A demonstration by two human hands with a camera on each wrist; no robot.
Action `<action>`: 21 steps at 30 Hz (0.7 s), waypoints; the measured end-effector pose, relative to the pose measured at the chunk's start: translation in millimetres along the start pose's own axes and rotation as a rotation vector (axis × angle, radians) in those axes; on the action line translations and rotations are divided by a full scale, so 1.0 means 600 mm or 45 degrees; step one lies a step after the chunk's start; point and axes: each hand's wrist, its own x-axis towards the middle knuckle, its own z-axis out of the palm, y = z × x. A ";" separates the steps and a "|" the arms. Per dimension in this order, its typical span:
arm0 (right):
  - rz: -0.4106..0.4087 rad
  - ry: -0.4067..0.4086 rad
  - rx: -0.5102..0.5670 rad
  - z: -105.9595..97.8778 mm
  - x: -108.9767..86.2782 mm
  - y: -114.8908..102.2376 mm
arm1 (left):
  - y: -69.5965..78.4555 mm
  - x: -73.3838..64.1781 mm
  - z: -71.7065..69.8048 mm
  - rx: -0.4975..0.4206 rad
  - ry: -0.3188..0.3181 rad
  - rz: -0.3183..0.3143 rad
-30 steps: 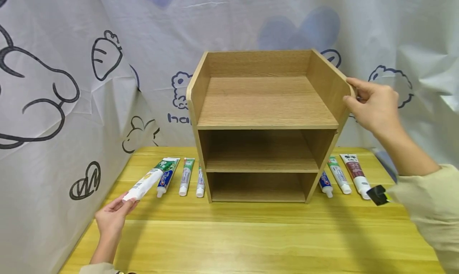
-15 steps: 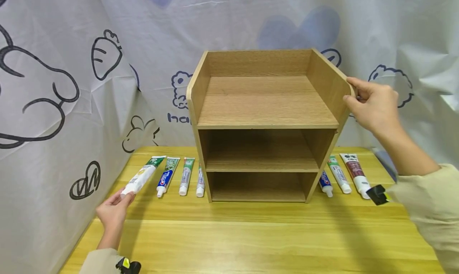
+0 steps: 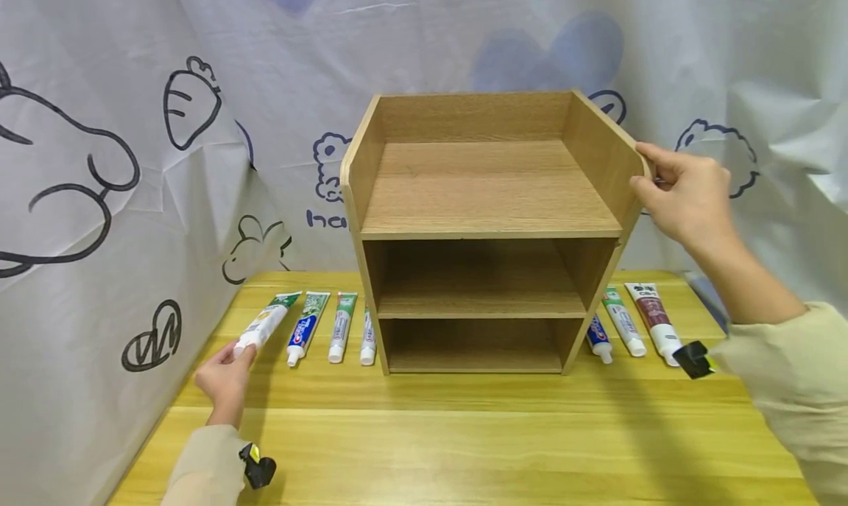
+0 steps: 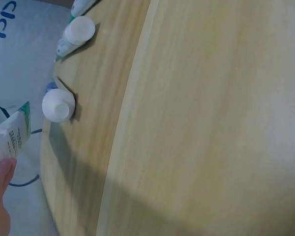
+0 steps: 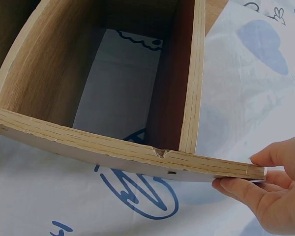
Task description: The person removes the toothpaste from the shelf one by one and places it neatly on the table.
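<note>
My left hand (image 3: 225,377) pinches a white toothpaste tube (image 3: 263,325) with a green crimped end by its cap end. In the left wrist view part of that tube (image 4: 12,137) shows at the left edge, over the pinching fingers (image 4: 2,177). My right hand (image 3: 692,193) grips the upper front corner of the right side panel of a wooden shelf unit (image 3: 490,233). From the right wrist, the thumb and fingers (image 5: 246,191) clasp the panel's edge (image 5: 226,169) from both sides.
Left of the shelf lie a blue-and-green toothpaste tube (image 3: 306,329) and two white-and-green tubes, one partly hidden. To its right are a blue tube (image 3: 599,340), a green-and-white tube (image 3: 624,322) and a maroon-and-white tube (image 3: 654,322). A printed sheet (image 3: 424,42) hangs behind the table (image 3: 464,440).
My left hand has lowered the white-and-green tube toward the table, left of the row, off the blue-and-green tube it overlapped in view. The right hand keeps its grip on the shelf.
</note>
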 end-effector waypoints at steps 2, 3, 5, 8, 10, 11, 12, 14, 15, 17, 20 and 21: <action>-0.001 0.000 0.001 0.000 0.000 0.000 | -0.001 0.003 0.006 0.071 0.022 0.022; -0.002 0.001 0.001 0.000 0.000 0.000 | -0.002 0.005 0.009 0.093 0.028 0.037; -0.002 0.002 0.007 0.000 -0.001 0.000 | -0.006 0.011 0.015 0.147 0.048 0.078; 0.006 0.006 0.008 -0.001 -0.002 0.001 | -0.009 0.018 0.022 0.209 0.063 0.137; 0.015 0.007 0.014 -0.001 -0.001 0.001 | -0.010 0.021 0.024 0.230 0.065 0.171; 0.019 0.006 0.014 -0.001 -0.001 0.002 | -0.009 0.021 0.025 0.242 0.066 0.180; 0.023 0.004 0.015 -0.001 -0.001 0.002 | -0.009 0.020 0.026 0.253 0.062 0.183; 0.022 -0.004 0.026 0.000 -0.001 0.002 | -0.009 0.018 0.025 0.268 0.058 0.187; 0.022 -0.007 0.030 0.000 0.000 0.002 | -0.009 0.017 0.025 0.279 0.058 0.192; 0.023 -0.013 0.035 0.000 0.000 0.002 | -0.011 0.016 0.024 0.298 0.052 0.198; 0.025 -0.012 0.034 0.000 -0.001 0.002 | -0.013 0.015 0.023 0.323 0.051 0.226; 0.028 -0.011 0.034 -0.001 -0.001 0.003 | -0.013 0.015 0.023 0.335 0.051 0.239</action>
